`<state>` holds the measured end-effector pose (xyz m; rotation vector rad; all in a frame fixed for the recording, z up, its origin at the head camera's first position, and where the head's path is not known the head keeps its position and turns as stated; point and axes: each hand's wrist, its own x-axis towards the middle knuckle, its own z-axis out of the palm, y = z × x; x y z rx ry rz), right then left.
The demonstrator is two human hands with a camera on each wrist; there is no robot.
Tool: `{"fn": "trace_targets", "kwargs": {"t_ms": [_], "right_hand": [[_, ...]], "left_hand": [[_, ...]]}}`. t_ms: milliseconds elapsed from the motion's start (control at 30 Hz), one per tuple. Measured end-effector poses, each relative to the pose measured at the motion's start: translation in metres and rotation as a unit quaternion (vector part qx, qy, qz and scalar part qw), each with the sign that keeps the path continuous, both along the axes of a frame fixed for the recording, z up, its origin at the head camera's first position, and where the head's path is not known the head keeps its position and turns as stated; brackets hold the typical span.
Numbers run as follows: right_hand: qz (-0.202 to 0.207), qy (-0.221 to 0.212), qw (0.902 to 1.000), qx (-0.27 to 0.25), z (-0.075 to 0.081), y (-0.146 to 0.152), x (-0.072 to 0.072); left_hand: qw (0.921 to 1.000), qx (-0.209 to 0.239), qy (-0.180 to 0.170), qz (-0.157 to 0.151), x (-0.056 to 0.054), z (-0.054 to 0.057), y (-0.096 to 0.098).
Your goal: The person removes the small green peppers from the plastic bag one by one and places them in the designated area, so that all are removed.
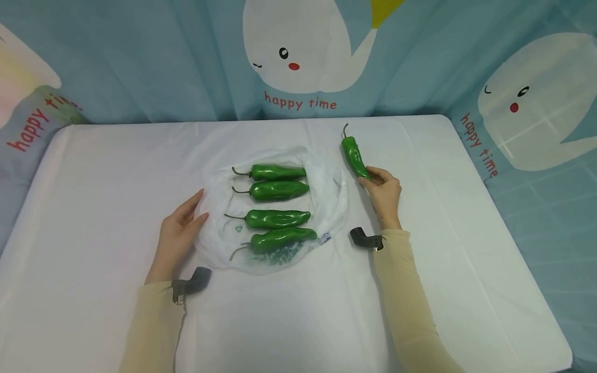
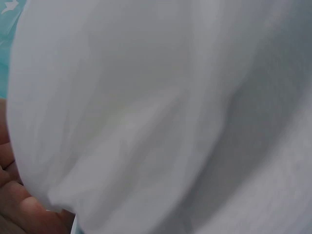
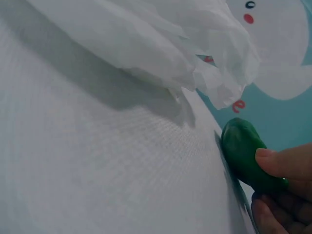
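A white, thin plastic bag [image 1: 326, 194] lies spread on the table with its mouth facing up. Several green chili peppers [image 1: 279, 191] lie crosswise in it, stems to the left. At the bag's left edge is my left hand [image 1: 176, 235], thumb and fingers apart, fingertips right at the plastic. In the left wrist view the bag [image 2: 122, 122] hides most of this hand. To the right of the bag, my right hand [image 1: 384, 194] pinches another green chili pepper [image 1: 353, 154] by its lower end, stem pointing away. The right wrist view shows the thumb on this pepper [image 3: 239, 146].
A white cloth covers the table [image 1: 466, 248]. Behind it hangs a blue curtain [image 1: 186, 62] with whale prints. Each sleeved wrist carries a small black camera, the left one [image 1: 193, 281] close to the bag's lower left edge.
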<state>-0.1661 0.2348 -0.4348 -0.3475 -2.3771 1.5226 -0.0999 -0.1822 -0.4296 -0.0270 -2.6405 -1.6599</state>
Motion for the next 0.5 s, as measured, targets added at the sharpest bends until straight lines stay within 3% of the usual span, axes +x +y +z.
{"fn": "trace_targets", "kwargs": {"t_ms": [500], "right_hand": [[0.027, 0.009, 0.9996, 0.004, 0.0026, -0.0034, 0.0]], "left_hand": [[0.9998, 0.014, 0.011, -0.006, -0.0001, -0.0003, -0.0008]]}}
